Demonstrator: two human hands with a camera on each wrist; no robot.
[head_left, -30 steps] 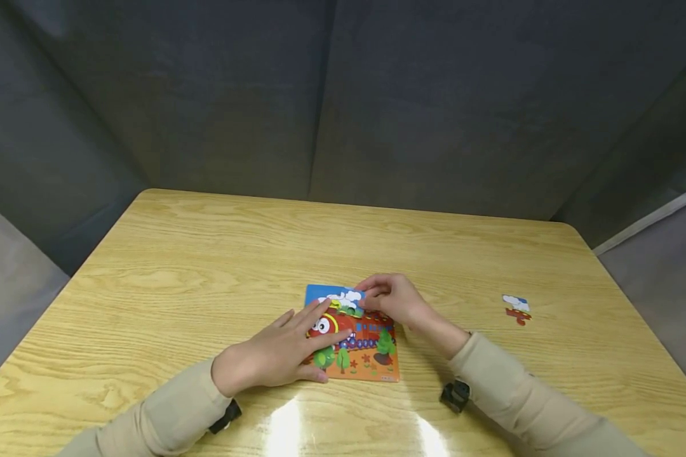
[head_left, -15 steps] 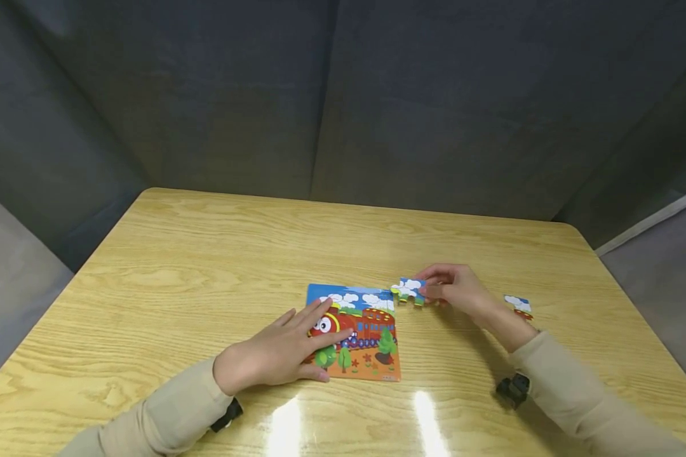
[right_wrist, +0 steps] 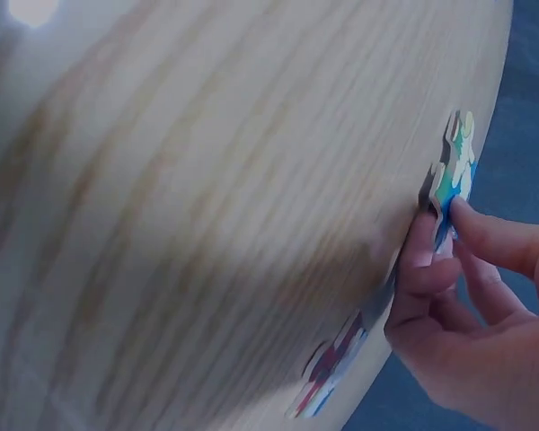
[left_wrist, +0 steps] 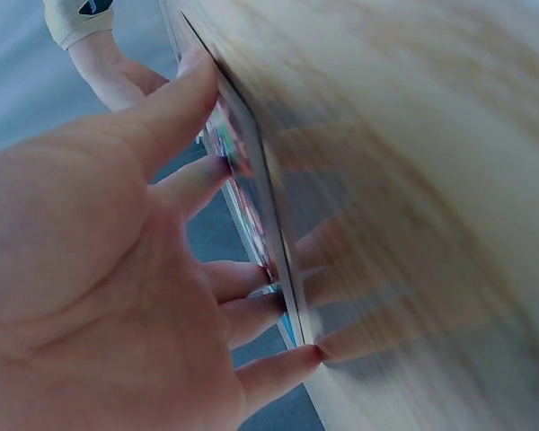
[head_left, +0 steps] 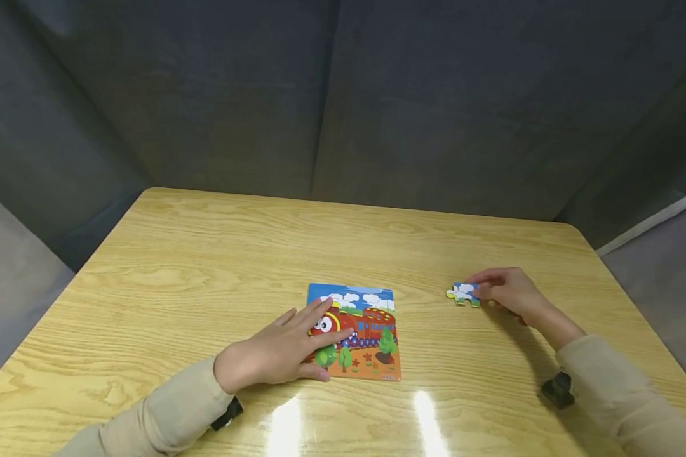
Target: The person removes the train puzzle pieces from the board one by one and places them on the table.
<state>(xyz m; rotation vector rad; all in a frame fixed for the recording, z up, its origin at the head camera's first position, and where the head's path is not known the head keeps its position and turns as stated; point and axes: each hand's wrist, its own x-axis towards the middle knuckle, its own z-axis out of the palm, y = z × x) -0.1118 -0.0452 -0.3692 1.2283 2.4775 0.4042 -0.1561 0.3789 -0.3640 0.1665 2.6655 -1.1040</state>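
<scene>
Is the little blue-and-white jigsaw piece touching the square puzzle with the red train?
Apart: the head view plainly shows yellow wood-grain table between the small blue-and-white knobbed jigsaw piece and the flat, square red-train puzzle.

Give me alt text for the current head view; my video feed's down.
A person's right hand pinches a cloud-and-sky jigsaw piece, apart from and to the right of a cartoon train puzzle. The left hand rests spread across the puzzle's left side. Both hands are over a wood-grain table, with dark fabric behind.
</scene>
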